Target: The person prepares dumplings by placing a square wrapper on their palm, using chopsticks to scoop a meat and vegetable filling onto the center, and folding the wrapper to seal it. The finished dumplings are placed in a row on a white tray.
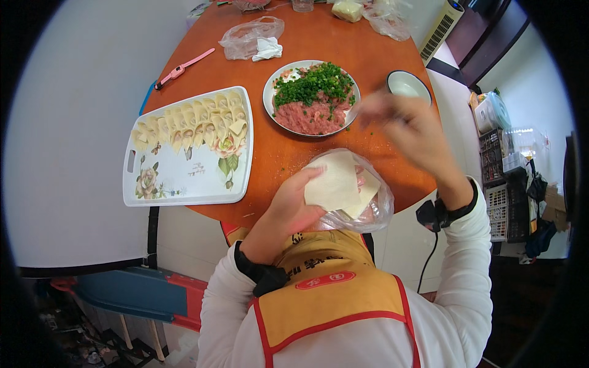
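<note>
My left hand (293,199) is closed on a pale square wonton wrapper (331,184), held flat at the table's near edge. Beneath it, more wrappers (363,202) lie in a clear plastic bag (381,208). My right hand (408,126) is raised between the plate and a small white bowl (408,84). Motion smears its fingers, so whether they hold anything is unclear. A round white plate (268,101) carries pink minced meat (310,116) and chopped green onion (319,83). Left of it, folded wontons (196,119) stand in rows on a white flowered tray (190,190).
A pink wristband (186,69) lies beyond the tray. Further back are a crumpled plastic bag (251,37) and a white tissue (267,49). More bags (388,21) sit at the far edge. Crates (498,202) stand on the right, and a cable (427,260) hangs from my right wrist.
</note>
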Tool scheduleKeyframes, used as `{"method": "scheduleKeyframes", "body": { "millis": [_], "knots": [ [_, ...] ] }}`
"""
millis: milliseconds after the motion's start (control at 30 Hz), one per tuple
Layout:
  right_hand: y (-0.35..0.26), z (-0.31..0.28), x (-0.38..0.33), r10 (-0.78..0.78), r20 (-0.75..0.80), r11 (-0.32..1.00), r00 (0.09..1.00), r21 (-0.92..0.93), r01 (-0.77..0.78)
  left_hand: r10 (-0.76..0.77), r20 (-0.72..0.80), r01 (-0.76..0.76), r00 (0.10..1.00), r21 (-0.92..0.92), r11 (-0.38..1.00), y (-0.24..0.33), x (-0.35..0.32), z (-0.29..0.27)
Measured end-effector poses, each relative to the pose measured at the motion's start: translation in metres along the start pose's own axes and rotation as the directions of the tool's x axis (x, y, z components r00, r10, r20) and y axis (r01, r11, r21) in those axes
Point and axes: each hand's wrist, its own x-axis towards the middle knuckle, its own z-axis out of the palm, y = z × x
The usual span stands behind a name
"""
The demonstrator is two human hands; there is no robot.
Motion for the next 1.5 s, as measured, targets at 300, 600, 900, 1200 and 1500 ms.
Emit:
{"method": "scheduleKeyframes", "body": {
  "millis": [300,600,900,1200,1500],
  "knots": [
    [0.038,-0.001,0.023,0.217,-0.316,0.947,0.924,0.298,-0.12,0.456,0.44,-0.309,0.773,0.89,-0.335,0.03,-0.045,-0.009],
    [0.049,-0.01,0.025,0.271,-0.121,0.955,0.955,0.156,-0.251,0.55,-0.238,-0.312,0.801,0.617,0.722,0.043,-0.062,0.007],
    [0.061,0.014,0.044,-0.117,-0.17,0.992,0.978,-0.066,0.108,0.421,-0.193,-0.289,0.886,0.481,0.828,0.043,-0.051,0.003],
    [0.049,0.012,0.015,-0.182,-0.089,0.978,0.979,-0.121,0.171,0.424,-0.219,-0.287,0.879,0.469,0.836,0.045,-0.055,-0.007],
    [0.048,-0.003,-0.015,-0.077,-0.124,0.996,0.989,0.028,0.081,0.406,-0.218,-0.279,0.887,0.449,0.849,0.044,-0.052,-0.007]
  ]
}}
